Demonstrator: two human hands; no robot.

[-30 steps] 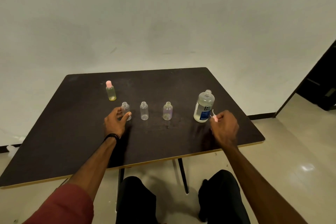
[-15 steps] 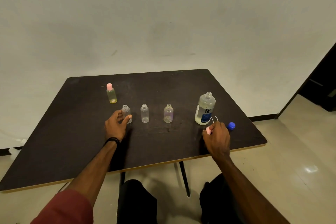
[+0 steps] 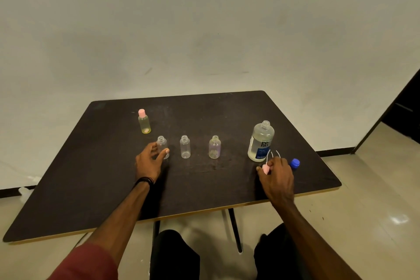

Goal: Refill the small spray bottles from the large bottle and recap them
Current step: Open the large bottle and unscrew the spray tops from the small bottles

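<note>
A: What moved?

B: The right hand [image 3: 277, 175]. A second ago it was up by the big bottle [image 3: 261, 141], close to its label. Now it has come back toward the near edge of the worktop [image 3: 91, 188] and sits lower.

A: Is it holding something?

B: Yes, the pink spray cap [image 3: 265, 168] with its thin white tubes came along with it.

A: Anything new to see?

B: A blue cap [image 3: 295, 163]. The hand hid it before. Now it shows, just beside the hand.
</note>
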